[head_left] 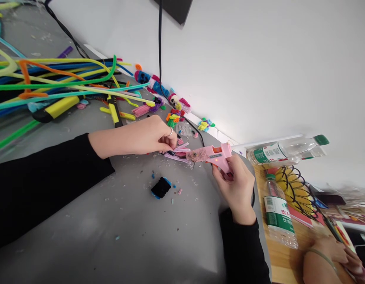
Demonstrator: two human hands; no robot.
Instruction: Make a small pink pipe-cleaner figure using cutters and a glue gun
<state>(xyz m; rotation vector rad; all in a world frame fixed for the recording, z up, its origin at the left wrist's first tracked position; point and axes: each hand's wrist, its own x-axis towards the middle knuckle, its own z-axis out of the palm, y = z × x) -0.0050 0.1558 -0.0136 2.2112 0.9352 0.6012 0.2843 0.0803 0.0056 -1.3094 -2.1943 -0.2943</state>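
My right hand (237, 185) is wrapped round the handle of a pink hot glue gun (216, 154), whose nozzle end is smeared with residue and points left. My left hand (159, 138), with a ring on one finger, pinches a small black piece (171, 153) just left of the nozzle. Pale pink strips (181, 149) lie between the piece and the gun; whether the nozzle touches them I cannot tell. Below, on the grey table (135, 236), rests a black fuzzy block (161, 187) with blue edges.
Bundled pipe cleaners (67, 85), a yellow-black cutter (60, 108) and yellow-handled pliers (114, 110) lie left. Small fuzzy figures (175, 117) line the wall, near a black cable (160, 47). Plastic bottles (278, 213) and another person's arm (321, 260) are at right.
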